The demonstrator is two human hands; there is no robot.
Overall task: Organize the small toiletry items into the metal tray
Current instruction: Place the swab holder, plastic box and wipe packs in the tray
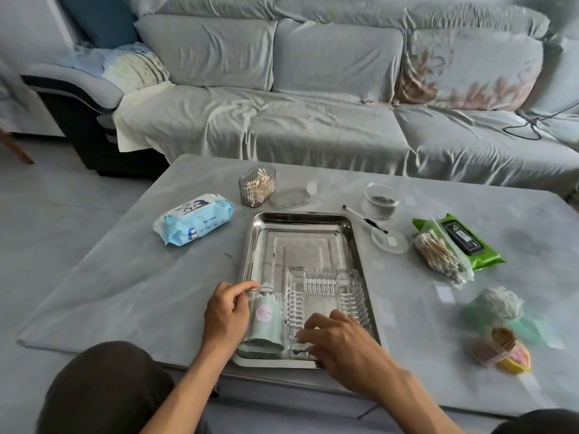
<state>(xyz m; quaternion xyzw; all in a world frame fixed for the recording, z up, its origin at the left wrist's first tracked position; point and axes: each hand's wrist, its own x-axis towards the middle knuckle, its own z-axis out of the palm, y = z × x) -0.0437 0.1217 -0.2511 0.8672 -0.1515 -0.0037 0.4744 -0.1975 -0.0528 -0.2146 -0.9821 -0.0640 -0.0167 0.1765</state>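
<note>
A shiny metal tray (300, 228) lies on the table in front of me. In its near left corner lies a pale green container with a pink round sticker (264, 321), and my left hand (227, 311) curls around its left side. Beside it in the tray sits a clear ribbed plastic box (326, 292). My right hand (341, 343) rests on the box's near end with its fingers bent over the edge.
On the table: a blue wet-wipes pack (194, 219), a clear cotton-swab holder (257, 185) with its lid (289, 198), a glass jar (380, 200), a pen (365, 219), a bag of swabs (438, 255), a green pack (460, 241), floss and colourful items (501, 339). A sofa stands behind.
</note>
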